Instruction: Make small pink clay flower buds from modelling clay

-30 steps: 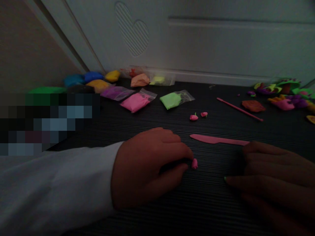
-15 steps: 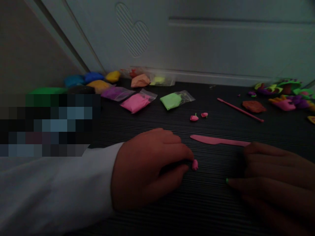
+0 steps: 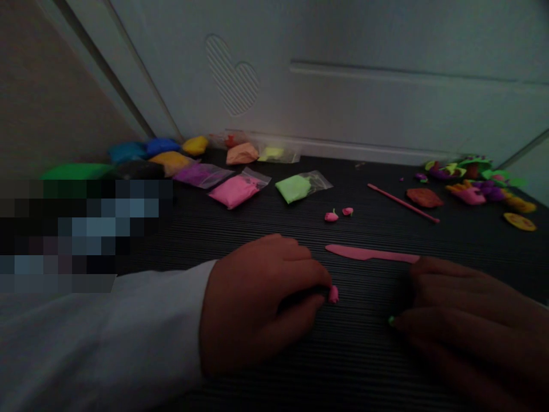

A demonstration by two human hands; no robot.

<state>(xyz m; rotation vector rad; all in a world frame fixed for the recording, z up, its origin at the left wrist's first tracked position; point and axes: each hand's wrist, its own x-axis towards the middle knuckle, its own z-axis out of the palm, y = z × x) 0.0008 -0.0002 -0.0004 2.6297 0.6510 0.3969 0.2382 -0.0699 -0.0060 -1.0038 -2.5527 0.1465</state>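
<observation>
My left hand (image 3: 266,303), coming out of a white sleeve, pinches a small pink clay bud (image 3: 333,294) between thumb and forefinger, just over the dark table. At the lower right, my right hand (image 3: 467,320) is closed, with a tiny bit of green clay (image 3: 391,321) at its fingertips. A pink plastic clay knife (image 3: 369,253) lies in front of the right hand, its handle end hidden by the knuckles. Beyond the knife lie two more pink buds, a bud (image 3: 331,217) and another bud (image 3: 347,212), each with a thin green stem.
Clay packets line the back, among them a pink packet (image 3: 235,190) and a light green packet (image 3: 294,187). A thin pink stick (image 3: 403,202) and a reddish-brown clay lump (image 3: 424,197) lie right of centre. Colourful clay pieces (image 3: 469,191) cluster at the far right, before a white panel (image 3: 364,103).
The view has tilted up and turned slightly right, so the table things appear lower and further left. The green bit shows a little more at my right fingertips. My left hand keeps its pinch.
</observation>
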